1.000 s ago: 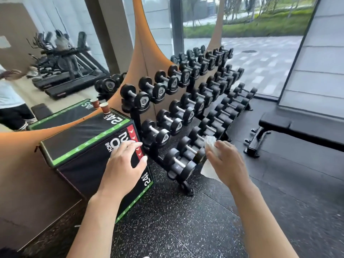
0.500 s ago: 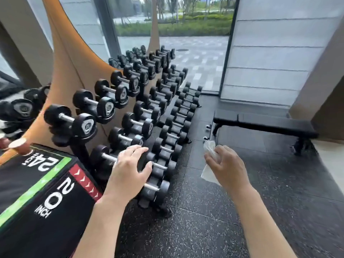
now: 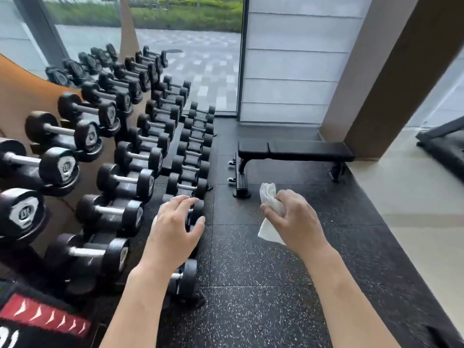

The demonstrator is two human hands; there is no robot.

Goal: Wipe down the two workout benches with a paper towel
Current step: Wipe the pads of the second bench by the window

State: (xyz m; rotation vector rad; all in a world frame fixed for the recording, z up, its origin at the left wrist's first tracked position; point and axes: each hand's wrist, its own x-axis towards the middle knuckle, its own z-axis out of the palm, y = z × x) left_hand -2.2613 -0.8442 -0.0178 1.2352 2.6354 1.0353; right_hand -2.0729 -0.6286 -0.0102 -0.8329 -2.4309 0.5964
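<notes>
Dumbbell rack [image 3: 105, 151] fills the left side, and one flat black workout bench [image 3: 296, 148] sits on the speckled floor [image 3: 251, 285] further back by the pillar, well apart from both hands. Right hand [image 3: 297, 222] has its grip clenched on a crumpled paper towel [image 3: 270, 209]. Left hand [image 3: 173, 229] hangs loose over the dumbbells, fingers relaxed, probably touching nothing.

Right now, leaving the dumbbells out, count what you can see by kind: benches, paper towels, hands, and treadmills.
Workout bench: 1, only one of the two is in view
Paper towel: 1, held in the right hand
Hands: 2, the left hand holds nothing
Treadmill: 1, partly in view at the right edge
Total: 5
</notes>
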